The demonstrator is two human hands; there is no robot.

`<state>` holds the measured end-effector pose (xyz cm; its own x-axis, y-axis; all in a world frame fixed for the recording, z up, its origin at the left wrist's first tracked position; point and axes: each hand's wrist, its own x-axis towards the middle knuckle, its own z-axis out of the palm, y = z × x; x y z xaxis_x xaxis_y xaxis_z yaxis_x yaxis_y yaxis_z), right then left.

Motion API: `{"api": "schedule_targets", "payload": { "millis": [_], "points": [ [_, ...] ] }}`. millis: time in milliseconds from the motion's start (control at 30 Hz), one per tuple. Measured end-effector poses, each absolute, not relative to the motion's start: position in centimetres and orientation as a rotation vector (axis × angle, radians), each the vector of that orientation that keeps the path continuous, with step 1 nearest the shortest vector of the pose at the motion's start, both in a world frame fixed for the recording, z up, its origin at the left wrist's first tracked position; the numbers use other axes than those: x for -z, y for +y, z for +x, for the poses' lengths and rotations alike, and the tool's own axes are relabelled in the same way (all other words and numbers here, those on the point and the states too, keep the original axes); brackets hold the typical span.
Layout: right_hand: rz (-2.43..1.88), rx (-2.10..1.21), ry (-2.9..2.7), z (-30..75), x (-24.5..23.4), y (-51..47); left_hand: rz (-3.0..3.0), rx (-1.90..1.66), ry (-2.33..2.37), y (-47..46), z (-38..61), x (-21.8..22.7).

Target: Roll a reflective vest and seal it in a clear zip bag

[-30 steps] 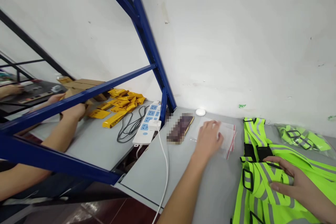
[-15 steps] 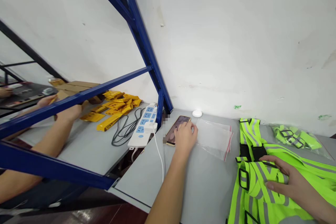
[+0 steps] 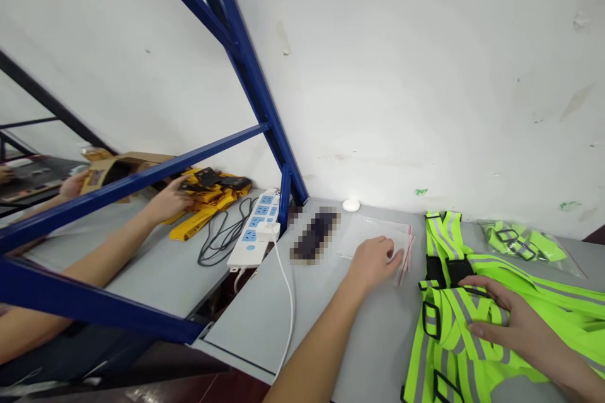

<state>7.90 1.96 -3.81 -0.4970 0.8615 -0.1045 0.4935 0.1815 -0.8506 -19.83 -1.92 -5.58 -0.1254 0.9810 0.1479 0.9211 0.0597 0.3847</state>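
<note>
Nearest, at the right, the right hand (image 3: 508,326) lies palm down on the neon vest (image 3: 449,340), fingers loosely spread and flat, gripping nothing. Farther in, toward the middle, the left hand (image 3: 375,258) rests on the clear zip bags (image 3: 373,232), fingers slightly bent and close together, not closed round the plastic. Just left of the bags lies a phone (image 3: 314,236); beyond it, by the wall, is a small white puck (image 3: 351,204). Far left, past the power strip (image 3: 253,233), a co-worker's hand (image 3: 165,201) touches yellow packs (image 3: 198,223). A bagged vest (image 3: 529,242) lies far right.
</note>
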Motion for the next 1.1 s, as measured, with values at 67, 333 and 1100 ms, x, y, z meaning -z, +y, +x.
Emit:
{"api": "schedule_targets", "payload": {
  "millis": [67, 333, 1100],
  "points": [
    [-1.266, -1.255, -2.087, 7.9, 3.6, 2.0, 1.961, -0.521, 2.149, -1.7, -18.6, 6.0],
    [-1.289, -1.211, -2.054, 8.0, 2.5, 2.0, 1.928, -0.508, 2.076, -1.4, -18.1, 6.2],
    [-1.348, -1.203, -1.447, 8.5, 2.9, 4.2, 1.712, -0.91, 1.87, -2.1, -14.1, 5.4]
  ]
}}
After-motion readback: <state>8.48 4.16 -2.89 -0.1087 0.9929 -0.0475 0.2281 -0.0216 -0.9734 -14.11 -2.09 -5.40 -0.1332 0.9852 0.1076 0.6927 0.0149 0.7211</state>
